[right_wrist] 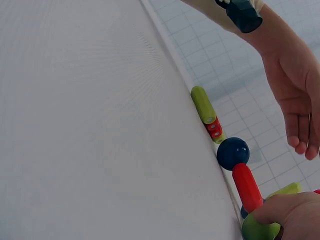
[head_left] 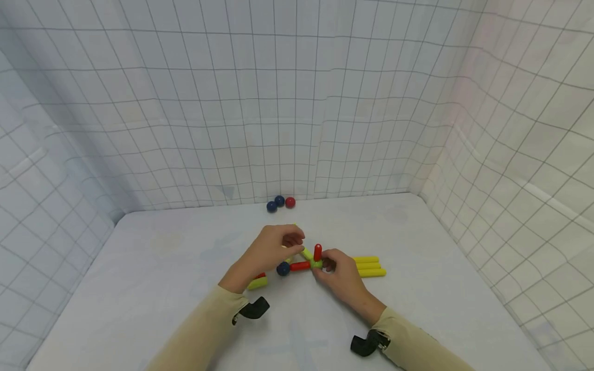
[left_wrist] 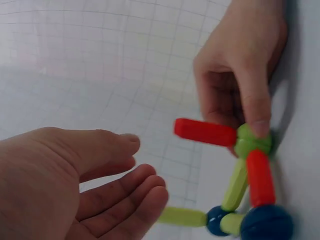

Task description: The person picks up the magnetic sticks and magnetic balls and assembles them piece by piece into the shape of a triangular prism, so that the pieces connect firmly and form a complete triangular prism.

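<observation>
My right hand (head_left: 343, 275) pinches a green ball (head_left: 316, 264) between thumb and fingers. From that ball a red rod (head_left: 317, 252) stands upright, while another red rod (head_left: 300, 266) lies between it and a dark blue ball (head_left: 283, 268). Light green rods link these to a second blue ball (left_wrist: 215, 221), visible in the left wrist view; a further light green rod (left_wrist: 184, 216) extends from it, partly behind my left fingers. My left hand (head_left: 271, 250) hovers above the structure's left side, fingers loosely bent, with nothing in its grasp.
Several yellow rods (head_left: 371, 272) lie right of my right hand. Light green (head_left: 258, 283) and red rods lie beside my left wrist, partly hidden. Near the back wall are two dark blue balls (head_left: 279, 201) and a red ball (head_left: 290, 202). Gridded cloth walls (head_left: 287, 118) enclose the white table (head_left: 185, 257).
</observation>
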Available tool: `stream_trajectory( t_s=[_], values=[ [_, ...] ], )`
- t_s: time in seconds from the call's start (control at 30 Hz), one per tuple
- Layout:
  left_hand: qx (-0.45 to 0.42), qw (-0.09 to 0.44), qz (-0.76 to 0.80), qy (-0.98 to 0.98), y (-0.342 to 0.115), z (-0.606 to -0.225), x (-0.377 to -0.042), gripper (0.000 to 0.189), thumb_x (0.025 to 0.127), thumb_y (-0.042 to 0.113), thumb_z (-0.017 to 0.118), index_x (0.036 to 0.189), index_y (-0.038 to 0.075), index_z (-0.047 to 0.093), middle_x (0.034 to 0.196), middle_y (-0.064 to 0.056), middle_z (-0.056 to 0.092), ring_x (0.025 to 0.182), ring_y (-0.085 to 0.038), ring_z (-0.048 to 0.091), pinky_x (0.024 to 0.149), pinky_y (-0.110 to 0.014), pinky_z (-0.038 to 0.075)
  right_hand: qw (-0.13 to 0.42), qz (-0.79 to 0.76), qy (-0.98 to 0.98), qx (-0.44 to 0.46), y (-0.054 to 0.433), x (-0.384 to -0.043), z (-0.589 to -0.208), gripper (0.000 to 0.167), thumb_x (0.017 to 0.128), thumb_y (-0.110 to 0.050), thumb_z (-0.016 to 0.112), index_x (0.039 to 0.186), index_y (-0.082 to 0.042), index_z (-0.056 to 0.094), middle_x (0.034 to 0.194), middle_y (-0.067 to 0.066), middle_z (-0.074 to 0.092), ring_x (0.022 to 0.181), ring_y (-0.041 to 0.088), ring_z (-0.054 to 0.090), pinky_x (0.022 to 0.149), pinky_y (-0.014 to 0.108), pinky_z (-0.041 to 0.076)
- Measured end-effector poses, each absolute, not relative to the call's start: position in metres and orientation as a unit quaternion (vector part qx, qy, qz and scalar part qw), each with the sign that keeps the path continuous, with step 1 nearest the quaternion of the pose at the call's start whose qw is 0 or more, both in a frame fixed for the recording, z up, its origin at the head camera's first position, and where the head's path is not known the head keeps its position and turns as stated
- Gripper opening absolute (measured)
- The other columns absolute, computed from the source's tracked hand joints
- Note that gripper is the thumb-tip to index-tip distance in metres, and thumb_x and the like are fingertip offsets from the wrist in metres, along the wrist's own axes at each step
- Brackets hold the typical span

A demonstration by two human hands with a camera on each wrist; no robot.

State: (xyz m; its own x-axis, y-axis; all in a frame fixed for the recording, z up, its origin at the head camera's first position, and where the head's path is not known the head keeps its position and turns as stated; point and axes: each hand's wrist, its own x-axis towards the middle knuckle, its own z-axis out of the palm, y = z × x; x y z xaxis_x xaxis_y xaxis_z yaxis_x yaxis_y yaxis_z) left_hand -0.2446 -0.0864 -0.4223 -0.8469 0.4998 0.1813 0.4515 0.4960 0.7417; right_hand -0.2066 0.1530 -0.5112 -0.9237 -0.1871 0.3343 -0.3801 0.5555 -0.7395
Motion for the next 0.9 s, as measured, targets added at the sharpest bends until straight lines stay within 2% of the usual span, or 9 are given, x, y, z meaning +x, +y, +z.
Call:
stream_trajectory(
  t_s=[0.17,0.47,0.57,0.73,0.9],
  values=[
    [0.247,0.042,0.384,0.889,-0.13,-0.404,-0.246,0.027,0.102,0.017,0.079,0.127,0.009,0.076,0.113,0.001,0.076,0.103,-0.018,0.072,0.096,-0.042,0.06,0.097,0.44,-0.88,0.152,0.152,-0.207,-0.512,0.025,0.09,-0.01,0.089,0.11,-0.013,0.075,0.094,-0.008,0.067,0.084,0.013,0.062,0.077,0.029,0.056],
    [0.193,0.049,0.363,0.91,-0.176,-0.403,-0.252,0.029,0.103,0.018,0.076,0.128,0.005,0.076,0.118,-0.007,0.076,0.109,-0.029,0.072,0.097,-0.051,0.059,0.094,0.443,-0.881,0.136,0.152,-0.205,-0.512,0.026,0.09,-0.01,0.089,0.111,-0.013,0.075,0.094,-0.008,0.066,0.084,0.014,0.061,0.077,0.029,0.056],
    [0.183,0.073,0.339,0.92,-0.18,-0.412,-0.254,0.029,0.102,0.017,0.077,0.128,0.004,0.077,0.114,-0.006,0.075,0.107,-0.028,0.07,0.094,-0.049,0.06,0.096,0.441,-0.882,0.136,0.152,-0.205,-0.513,0.027,0.09,-0.009,0.089,0.112,-0.013,0.074,0.094,-0.008,0.066,0.084,0.014,0.061,0.077,0.029,0.056],
    [0.185,0.142,0.288,0.929,-0.185,-0.432,-0.257,0.023,0.101,0.012,0.077,0.122,0.005,0.079,0.105,-0.001,0.074,0.096,-0.021,0.066,0.085,-0.042,0.059,0.095,0.44,-0.882,0.141,0.151,-0.205,-0.514,0.027,0.089,-0.009,0.089,0.112,-0.011,0.074,0.095,-0.007,0.067,0.083,0.014,0.061,0.076,0.029,0.056],
    [0.202,0.148,0.267,0.931,-0.185,-0.443,-0.259,0.016,0.098,0.007,0.077,0.114,0.006,0.08,0.1,0.001,0.073,0.09,-0.018,0.064,0.084,-0.042,0.058,0.094,0.441,-0.882,0.138,0.15,-0.205,-0.512,0.028,0.089,-0.008,0.089,0.113,-0.011,0.074,0.095,-0.006,0.067,0.084,0.014,0.061,0.077,0.03,0.057]
  ],
)
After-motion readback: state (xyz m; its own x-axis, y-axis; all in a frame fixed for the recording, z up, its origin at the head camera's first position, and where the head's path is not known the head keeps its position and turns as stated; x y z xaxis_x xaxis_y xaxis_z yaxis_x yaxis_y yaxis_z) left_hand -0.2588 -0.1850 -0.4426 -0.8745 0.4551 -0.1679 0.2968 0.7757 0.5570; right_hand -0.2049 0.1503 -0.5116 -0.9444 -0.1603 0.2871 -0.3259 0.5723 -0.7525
